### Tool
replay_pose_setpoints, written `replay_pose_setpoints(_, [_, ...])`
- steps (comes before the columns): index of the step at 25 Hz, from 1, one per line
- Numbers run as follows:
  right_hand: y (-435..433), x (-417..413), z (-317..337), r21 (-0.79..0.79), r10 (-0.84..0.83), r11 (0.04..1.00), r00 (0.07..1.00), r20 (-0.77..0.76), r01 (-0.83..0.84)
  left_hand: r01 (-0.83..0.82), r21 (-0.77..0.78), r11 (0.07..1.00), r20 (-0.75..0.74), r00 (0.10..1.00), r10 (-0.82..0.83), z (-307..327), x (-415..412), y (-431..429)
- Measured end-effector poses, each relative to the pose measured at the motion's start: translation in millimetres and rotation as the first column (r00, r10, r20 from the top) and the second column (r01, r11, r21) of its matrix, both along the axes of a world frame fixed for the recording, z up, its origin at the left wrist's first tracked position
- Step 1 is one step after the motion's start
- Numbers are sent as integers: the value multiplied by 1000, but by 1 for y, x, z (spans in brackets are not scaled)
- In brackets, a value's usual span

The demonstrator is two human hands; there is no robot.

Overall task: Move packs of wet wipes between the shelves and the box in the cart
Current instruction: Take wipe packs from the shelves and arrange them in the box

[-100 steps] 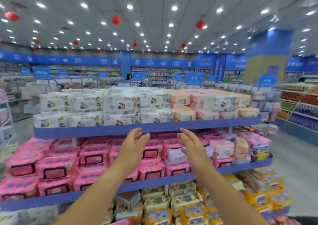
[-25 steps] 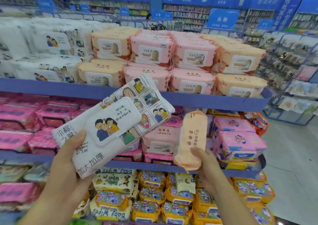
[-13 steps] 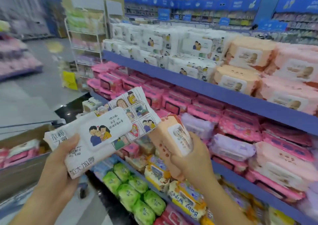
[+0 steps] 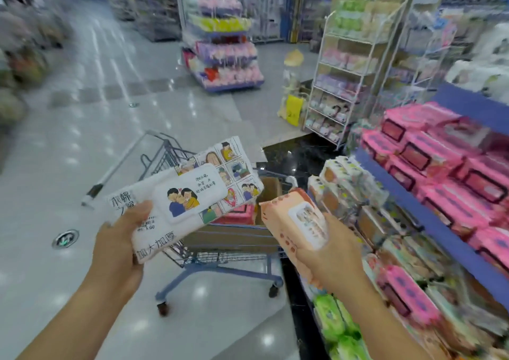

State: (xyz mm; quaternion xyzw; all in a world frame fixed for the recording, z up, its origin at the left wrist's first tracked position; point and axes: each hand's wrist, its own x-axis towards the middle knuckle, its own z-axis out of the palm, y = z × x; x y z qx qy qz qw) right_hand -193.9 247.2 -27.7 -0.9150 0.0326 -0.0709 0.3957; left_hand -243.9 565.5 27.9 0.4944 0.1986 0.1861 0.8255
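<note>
My left hand (image 4: 118, 244) grips a large white wipes pack with cartoon pictures (image 4: 187, 197) by its near end. In my right hand (image 4: 330, 252) I hold a smaller orange wipes pack (image 4: 292, 219). Both packs hover above the wire cart (image 4: 220, 252), which stands just ahead on the floor. A cardboard box (image 4: 231, 238) sits inside the cart, and a pink pack (image 4: 237, 213) shows in it behind the white pack. The blue shelves (image 4: 413, 199) with pink packs (image 4: 435, 161) run along my right.
A white wire rack (image 4: 347, 84) of goods stands beyond the cart at the shelf's far end. Another stocked display (image 4: 223, 56) stands farther down the aisle. Green packs (image 4: 333, 321) fill the lowest shelf near my right arm. Shiny floor spreads out to the left.
My view has swung left from the shelves to the cart. Both hands have carried their packs along and now hold them over the cart.
</note>
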Motion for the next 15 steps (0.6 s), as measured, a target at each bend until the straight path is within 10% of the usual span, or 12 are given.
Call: replay_pose_setpoints(15, [169,388,-203,-296,427,756,782,-454,-584,-294,75,953,-301,904,303,-110,306,127])
